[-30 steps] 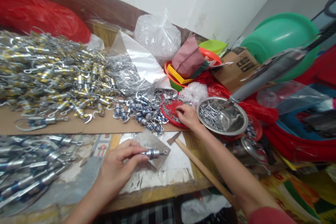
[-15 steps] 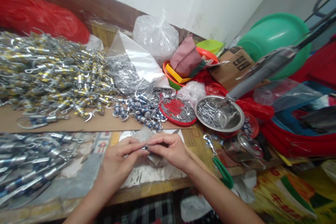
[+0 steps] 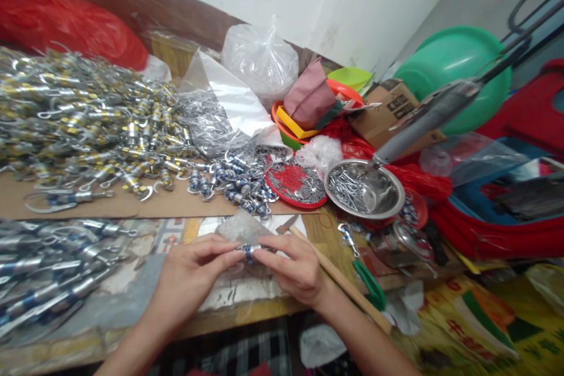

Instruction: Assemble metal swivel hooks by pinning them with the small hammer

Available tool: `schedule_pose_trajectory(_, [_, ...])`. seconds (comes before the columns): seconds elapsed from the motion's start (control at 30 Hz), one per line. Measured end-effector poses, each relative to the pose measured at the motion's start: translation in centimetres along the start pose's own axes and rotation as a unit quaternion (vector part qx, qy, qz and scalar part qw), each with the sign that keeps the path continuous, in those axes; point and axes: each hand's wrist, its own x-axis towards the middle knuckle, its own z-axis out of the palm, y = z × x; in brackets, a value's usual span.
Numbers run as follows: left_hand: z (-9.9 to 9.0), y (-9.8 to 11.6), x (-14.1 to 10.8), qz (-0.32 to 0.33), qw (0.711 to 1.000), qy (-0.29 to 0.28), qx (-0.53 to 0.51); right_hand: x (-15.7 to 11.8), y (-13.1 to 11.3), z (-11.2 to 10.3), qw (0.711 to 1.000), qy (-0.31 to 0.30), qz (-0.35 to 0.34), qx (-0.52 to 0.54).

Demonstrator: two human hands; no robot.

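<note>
Between my two hands, above the front of the bench, is a small blue-and-silver metal fitting (image 3: 249,253). The fingertips of my left hand (image 3: 187,273) pinch its left end. At its right end, my right hand (image 3: 299,267) grips it with thumb and fingers. A grey stone-like block (image 3: 241,227) sits just behind the fingers, partly covered by them. To the right of it lies a hammer-like tool with a long wooden handle (image 3: 348,288), which passes behind my right wrist.
Yellow-banded fittings (image 3: 101,123) are heaped at back left, blue-banded ones (image 3: 48,276) at front left. A red plate of small parts (image 3: 273,188) and a steel bowl of pins (image 3: 396,211) stand right of centre. A green-handled tool (image 3: 370,285) lies near the bench edge.
My hands have moved slightly apart, and the blue-banded fitting now shows between the fingertips. More of the wooden-handled tool is visible. The view has shifted slightly.
</note>
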Motion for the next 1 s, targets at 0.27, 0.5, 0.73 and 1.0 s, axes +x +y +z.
schedule_pose_trajectory(0.27, [-0.4,0.1,0.0,0.058,0.994,-0.018,0.094,0.1,-0.4,-0.7,0.997,-0.028,-0.043,-0.052])
schedule_pose_trajectory(0.5, [-0.5,-0.3,-0.5,0.124,0.985,0.02,0.122,0.7,-0.7,-1.1,0.997,-0.021,-0.053,-0.05])
schedule_pose_trajectory(0.73, [-0.4,0.4,-0.8,-0.002,1.0,-0.017,0.009,0.6,-2.1,-0.2,0.994,0.014,0.09,0.056])
schedule_pose_trajectory(1.0, [1.5,-1.1,-1.1,-0.136,0.966,0.012,-0.218,1.9,-1.6,-1.2,0.952,-0.083,0.269,0.117])
